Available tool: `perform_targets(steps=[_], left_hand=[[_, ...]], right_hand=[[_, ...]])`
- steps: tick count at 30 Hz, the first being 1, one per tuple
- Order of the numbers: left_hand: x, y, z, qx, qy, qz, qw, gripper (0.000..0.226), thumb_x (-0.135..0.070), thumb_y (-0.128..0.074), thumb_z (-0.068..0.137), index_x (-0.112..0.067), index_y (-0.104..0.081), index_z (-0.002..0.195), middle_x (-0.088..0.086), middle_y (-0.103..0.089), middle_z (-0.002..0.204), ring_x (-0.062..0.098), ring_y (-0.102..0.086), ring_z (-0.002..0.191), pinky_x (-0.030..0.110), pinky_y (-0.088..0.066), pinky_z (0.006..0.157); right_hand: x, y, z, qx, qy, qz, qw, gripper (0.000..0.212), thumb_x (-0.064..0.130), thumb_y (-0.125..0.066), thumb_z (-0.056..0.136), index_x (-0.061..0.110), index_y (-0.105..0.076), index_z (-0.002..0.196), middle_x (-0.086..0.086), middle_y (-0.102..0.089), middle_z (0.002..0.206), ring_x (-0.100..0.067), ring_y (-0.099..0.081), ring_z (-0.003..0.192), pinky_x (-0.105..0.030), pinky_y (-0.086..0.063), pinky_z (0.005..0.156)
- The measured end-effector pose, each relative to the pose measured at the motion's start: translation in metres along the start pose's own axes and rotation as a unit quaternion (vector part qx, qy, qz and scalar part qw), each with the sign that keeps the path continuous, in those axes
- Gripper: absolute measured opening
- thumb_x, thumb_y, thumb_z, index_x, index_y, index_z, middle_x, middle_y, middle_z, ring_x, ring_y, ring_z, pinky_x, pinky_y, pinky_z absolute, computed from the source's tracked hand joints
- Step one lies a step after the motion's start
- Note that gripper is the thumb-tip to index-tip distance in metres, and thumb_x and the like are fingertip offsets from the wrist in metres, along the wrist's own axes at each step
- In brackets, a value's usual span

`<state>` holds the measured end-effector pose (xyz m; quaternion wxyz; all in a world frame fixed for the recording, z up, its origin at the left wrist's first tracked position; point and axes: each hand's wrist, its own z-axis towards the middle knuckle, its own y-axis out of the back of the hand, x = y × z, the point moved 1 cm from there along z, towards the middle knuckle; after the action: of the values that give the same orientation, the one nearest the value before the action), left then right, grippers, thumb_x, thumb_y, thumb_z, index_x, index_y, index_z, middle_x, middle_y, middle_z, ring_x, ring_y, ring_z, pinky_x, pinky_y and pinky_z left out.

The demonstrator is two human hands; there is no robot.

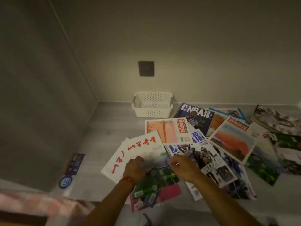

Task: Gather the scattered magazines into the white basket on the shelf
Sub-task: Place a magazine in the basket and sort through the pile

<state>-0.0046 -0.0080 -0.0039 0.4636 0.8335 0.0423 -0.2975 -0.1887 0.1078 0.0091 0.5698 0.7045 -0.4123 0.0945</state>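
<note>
Dim warm light, plain grey walls (pixel 195 38) meeting in a corner beyond the hands, dark square wall plate (pixel 146 68) above them, grey shelf surface (pixel 104 128) beneath.

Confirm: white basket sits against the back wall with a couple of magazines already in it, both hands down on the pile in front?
Not quite. In the head view the white basket is empty; no magazines are in it. The rest holds: it sits against the back wall, and the left hand and right hand are on the pile.

Under my hands (pixel 135 168) lie glossy paper magazines (pixel 228 141), slick-covered, on a matt grey wood-grain shelf (pixel 104 128), and beyond my fingers stands the white basket (pixel 152 104) of smooth perforated plastic against a matt wall (pixel 195 54).
</note>
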Motion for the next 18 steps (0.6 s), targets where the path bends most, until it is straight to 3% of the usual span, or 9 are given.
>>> perform_targets(steps=[3,6,9,14,18], left_hand=[[0.037,0.003,0.026,-0.019,0.071,0.024,0.997,0.054,-0.051,-0.062,0.09,-0.021,-0.052,0.134,0.006,-0.056,0.137,0.025,-0.055,0.12,0.041,-0.048,0.105],[0.055,0.002,0.04,-0.004,0.111,0.065,0.992,0.066,-0.055,-0.063,0.087,-0.02,-0.043,0.14,0.011,-0.049,0.143,0.032,-0.047,0.13,0.047,-0.041,0.111],[0.056,-0.002,0.049,-0.01,0.114,0.028,0.993,0.07,-0.052,-0.066,0.086,-0.019,-0.04,0.142,0.01,-0.049,0.144,0.032,-0.047,0.131,0.048,-0.04,0.112],[0.041,0.004,0.054,-0.067,0.144,-0.151,0.976,0.056,-0.037,-0.069,0.09,-0.013,-0.049,0.136,0.011,-0.059,0.133,0.029,-0.059,0.117,0.042,-0.05,0.101],[0.042,0.016,0.059,-0.037,0.232,-0.281,0.931,0.04,-0.018,-0.066,0.092,-0.007,-0.054,0.129,0.017,-0.059,0.131,0.038,-0.057,0.119,0.055,-0.051,0.102]], right_hand=[[0.006,-0.021,0.028,0.014,-0.017,0.008,1.0,0.011,0.014,-0.052,0.094,0.012,-0.061,0.1,-0.008,-0.062,0.106,-0.023,-0.058,0.097,-0.031,-0.045,0.08],[0.014,-0.043,0.044,0.008,-0.072,0.039,0.997,0.038,0.012,-0.061,0.09,0.008,-0.051,0.127,-0.014,-0.055,0.127,-0.027,-0.054,0.116,-0.034,-0.048,0.092],[0.02,-0.057,0.057,-0.033,-0.139,0.042,0.989,0.055,0.014,-0.067,0.087,0.009,-0.041,0.135,-0.016,-0.048,0.136,-0.032,-0.046,0.127,-0.044,-0.047,0.103],[0.016,-0.048,0.075,-0.064,-0.195,-0.007,0.979,0.042,0.024,-0.056,0.094,0.005,-0.047,0.13,-0.02,-0.051,0.131,-0.035,-0.049,0.123,-0.048,-0.049,0.098],[0.011,-0.027,0.092,-0.062,-0.138,0.029,0.988,0.022,0.021,-0.05,0.099,0.002,-0.056,0.108,-0.019,-0.062,0.117,-0.031,-0.059,0.107,-0.037,-0.051,0.086]])
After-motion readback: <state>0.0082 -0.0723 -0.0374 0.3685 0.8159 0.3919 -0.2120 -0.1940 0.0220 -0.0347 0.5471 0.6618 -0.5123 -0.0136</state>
